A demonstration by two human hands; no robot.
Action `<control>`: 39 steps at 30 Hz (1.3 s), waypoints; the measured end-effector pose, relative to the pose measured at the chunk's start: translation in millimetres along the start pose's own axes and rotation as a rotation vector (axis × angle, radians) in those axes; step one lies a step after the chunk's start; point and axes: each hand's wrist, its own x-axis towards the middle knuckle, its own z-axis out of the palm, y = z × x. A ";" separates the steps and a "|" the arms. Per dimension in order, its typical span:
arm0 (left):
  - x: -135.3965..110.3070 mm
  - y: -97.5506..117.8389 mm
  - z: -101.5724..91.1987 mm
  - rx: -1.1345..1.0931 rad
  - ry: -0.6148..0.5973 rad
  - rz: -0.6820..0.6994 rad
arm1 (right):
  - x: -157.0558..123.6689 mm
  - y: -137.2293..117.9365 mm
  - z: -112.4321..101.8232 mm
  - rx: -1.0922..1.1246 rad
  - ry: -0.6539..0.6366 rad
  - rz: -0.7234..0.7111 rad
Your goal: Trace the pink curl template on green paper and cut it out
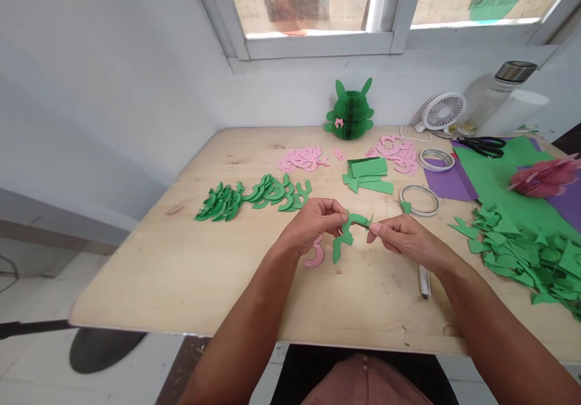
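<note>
Both my hands meet over the middle of the wooden table (181, 272). My left hand (313, 223) pinches one end of a curved green paper cutout (345, 235). My right hand (402, 238) pinches the other end, fingers pressed together. The cutout hangs a little above the tabletop. A pink curved cutout (315, 255) lies on the table just under my left hand. A small white strip (424, 281) lies beside my right wrist.
A row of green cutouts (254, 196) lies at the left, pink cutouts (302, 158) and green strips (367, 172) behind. Two tape rolls (420, 200), green scraps (521, 247), coloured sheets, scissors (485, 146), a fan (442, 111), a bottle and a green paper figure (350, 111) stand around.
</note>
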 end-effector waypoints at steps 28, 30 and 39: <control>1.6 0.0 -3.2 -0.009 -0.039 -0.073 | 3.5 4.4 3.9 -0.056 0.030 -0.012; 1.4 -0.1 -3.4 -0.004 -0.046 -0.072 | 3.6 4.3 3.9 -0.067 0.033 -0.013; 0.6 0.0 -3.6 0.020 -0.060 -0.082 | 4.6 4.9 3.9 -0.078 0.025 -0.025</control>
